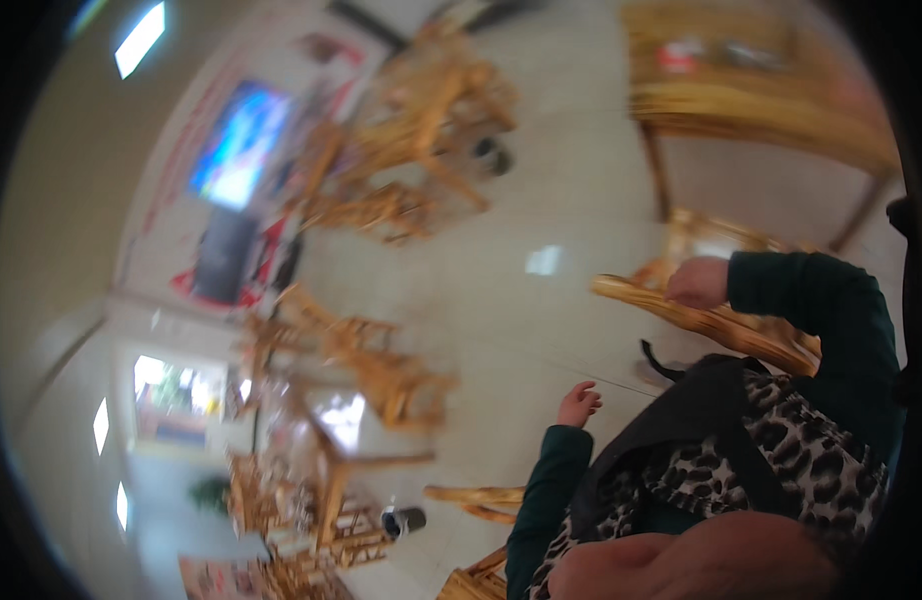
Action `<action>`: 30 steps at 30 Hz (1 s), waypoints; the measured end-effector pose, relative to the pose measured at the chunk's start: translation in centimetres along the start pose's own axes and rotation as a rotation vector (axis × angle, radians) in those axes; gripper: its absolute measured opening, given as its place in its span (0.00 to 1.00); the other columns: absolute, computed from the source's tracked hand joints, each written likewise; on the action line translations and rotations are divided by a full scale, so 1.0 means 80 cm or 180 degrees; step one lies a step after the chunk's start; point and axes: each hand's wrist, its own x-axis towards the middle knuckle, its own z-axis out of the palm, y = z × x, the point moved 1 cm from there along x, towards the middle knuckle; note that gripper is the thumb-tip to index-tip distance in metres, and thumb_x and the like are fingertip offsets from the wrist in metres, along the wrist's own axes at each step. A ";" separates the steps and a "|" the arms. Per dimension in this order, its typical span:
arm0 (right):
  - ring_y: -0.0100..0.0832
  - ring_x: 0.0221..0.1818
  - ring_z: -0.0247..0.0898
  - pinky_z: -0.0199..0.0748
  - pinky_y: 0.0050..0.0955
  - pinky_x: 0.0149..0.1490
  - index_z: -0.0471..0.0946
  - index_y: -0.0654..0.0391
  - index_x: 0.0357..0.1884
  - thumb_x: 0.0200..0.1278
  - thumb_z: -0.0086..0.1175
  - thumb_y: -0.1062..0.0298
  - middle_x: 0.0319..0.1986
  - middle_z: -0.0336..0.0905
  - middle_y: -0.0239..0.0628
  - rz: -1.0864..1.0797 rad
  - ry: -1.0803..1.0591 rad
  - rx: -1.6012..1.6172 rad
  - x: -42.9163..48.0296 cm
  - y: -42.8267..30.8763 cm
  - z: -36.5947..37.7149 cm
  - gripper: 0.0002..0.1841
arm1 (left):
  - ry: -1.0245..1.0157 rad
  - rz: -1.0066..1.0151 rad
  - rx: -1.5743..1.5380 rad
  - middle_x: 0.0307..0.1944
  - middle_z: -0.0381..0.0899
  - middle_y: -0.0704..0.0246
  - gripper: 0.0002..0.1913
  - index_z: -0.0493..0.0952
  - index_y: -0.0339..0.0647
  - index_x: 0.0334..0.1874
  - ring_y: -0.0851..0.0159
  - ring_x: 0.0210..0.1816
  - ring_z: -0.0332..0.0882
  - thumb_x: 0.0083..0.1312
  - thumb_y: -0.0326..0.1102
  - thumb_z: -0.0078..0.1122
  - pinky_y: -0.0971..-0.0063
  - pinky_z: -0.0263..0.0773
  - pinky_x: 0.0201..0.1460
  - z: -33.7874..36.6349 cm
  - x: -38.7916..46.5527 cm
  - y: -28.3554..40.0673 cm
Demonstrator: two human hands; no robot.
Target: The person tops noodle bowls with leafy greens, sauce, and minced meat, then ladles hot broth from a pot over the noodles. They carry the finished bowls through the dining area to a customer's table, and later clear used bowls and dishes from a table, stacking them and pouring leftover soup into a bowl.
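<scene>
My right hand (699, 283) is closed over the top rail of a wooden chair (761, 337), beside a wooden table. My left hand (579, 405) hangs over the tiled floor, fingers apart and slightly curled, with nothing in it. Both arms wear dark green sleeves. A dark apron (675, 412) and leopard-print cloth cover my front. The view is tilted and partly blurred.
The wooden table (731, 105) at top right bears a red and white item. More wooden tables and chairs (401, 375) stand on the left. A dark bin (403, 522) and another chair (480, 499) are near my left arm. A lit screen (240, 146) hangs on the wall.
</scene>
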 end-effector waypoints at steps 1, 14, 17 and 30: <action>0.43 0.36 0.69 0.68 0.39 0.41 0.76 0.54 0.35 0.51 0.48 0.70 0.33 0.75 0.40 0.0175 -0.0037 -0.0084 -0.042 -0.004 -0.014 0.09 | -0.0219 -0.0175 0.0151 0.32 0.77 0.66 0.17 0.69 0.39 0.50 0.70 0.32 0.75 0.58 0.31 0.50 0.79 0.69 0.33 0.016 0.003 -0.004; 0.42 0.37 0.71 0.70 0.36 0.43 0.75 0.51 0.39 0.53 0.45 0.65 0.34 0.76 0.40 0.4485 0.0162 -0.1342 -0.581 -0.041 -0.145 0.12 | -0.2267 -0.0087 -0.0327 0.44 0.72 0.57 0.20 0.61 0.35 0.55 0.62 0.40 0.74 0.63 0.37 0.47 0.72 0.70 0.42 0.304 0.079 0.113; 0.43 0.36 0.72 0.70 0.37 0.42 0.76 0.52 0.39 0.52 0.45 0.65 0.32 0.76 0.42 0.5159 0.0119 -0.0830 -0.679 -0.076 -0.123 0.13 | -0.2564 -0.0700 -0.1180 0.49 0.70 0.58 0.24 0.63 0.38 0.54 0.59 0.46 0.70 0.65 0.50 0.41 0.67 0.67 0.47 0.345 0.087 0.120; 0.40 0.34 0.75 0.78 0.36 0.33 0.38 0.46 0.65 0.56 0.50 0.68 0.45 0.66 0.52 0.6262 0.4026 0.3017 -0.674 -0.309 -0.003 0.39 | -0.1202 -0.0802 -0.1950 0.43 0.73 0.61 0.23 0.67 0.40 0.49 0.57 0.42 0.71 0.58 0.51 0.49 0.63 0.69 0.41 0.373 0.084 0.190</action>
